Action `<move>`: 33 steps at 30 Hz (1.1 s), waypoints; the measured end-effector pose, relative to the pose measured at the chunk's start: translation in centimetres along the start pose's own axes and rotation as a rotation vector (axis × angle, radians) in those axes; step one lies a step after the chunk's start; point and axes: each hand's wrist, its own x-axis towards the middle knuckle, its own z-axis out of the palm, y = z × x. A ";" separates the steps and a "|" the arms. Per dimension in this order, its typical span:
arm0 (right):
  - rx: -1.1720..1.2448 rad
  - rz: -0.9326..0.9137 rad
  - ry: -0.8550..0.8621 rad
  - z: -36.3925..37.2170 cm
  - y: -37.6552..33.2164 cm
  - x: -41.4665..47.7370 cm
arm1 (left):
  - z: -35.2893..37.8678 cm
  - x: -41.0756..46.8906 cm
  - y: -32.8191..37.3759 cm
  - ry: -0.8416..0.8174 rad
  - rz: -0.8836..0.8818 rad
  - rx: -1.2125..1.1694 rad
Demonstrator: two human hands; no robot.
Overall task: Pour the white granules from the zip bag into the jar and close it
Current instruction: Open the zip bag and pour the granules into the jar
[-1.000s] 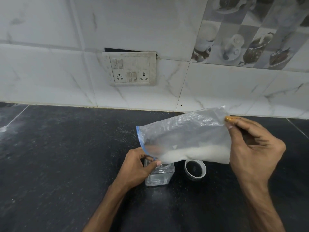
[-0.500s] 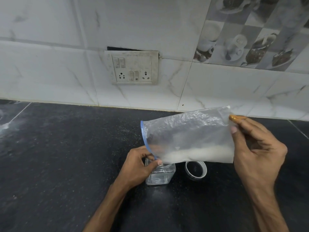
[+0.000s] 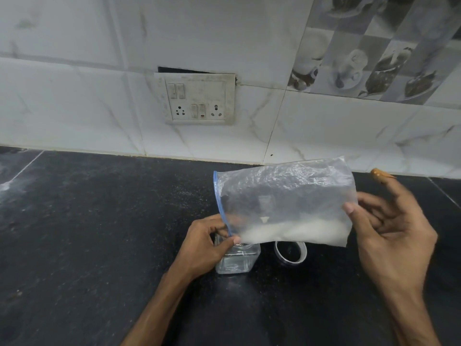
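the zip bag (image 3: pixel 284 196) lies on its side in the air at the centre of the frame, above the clear jar (image 3: pixel 237 260) on the black desk (image 3: pixel 99 221), with the white granules (image 3: pixel 294 231) gathered along its lower edge. the left hand (image 3: pixel 212 240) pinches its blue zip end at the jar's mouth. the right hand (image 3: pixel 389 221), mostly spread with the forefinger lifted, nips the far end under its thumb; the lid (image 3: pixel 290 253) sits just right of the jar.

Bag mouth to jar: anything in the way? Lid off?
Nothing visible. The lid lies on the counter right of the jar, leaving its mouth open; the left hand pinches the zip bag at its mouth corner just above it.
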 end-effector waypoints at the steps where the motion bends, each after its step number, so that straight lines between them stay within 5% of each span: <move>1: 0.011 0.009 0.016 0.1 -0.1 0.0 | 0.1 0.0 -0.1 0.000 -0.016 0.016; 9: 0.081 0.004 0.147 0.9 -0.2 -0.6 | 0.1 -0.1 0.1 0.019 -0.096 0.029; 33: 0.107 0.006 0.150 1.5 -0.3 -0.3 | 0.3 -0.2 -0.1 0.025 -0.143 0.032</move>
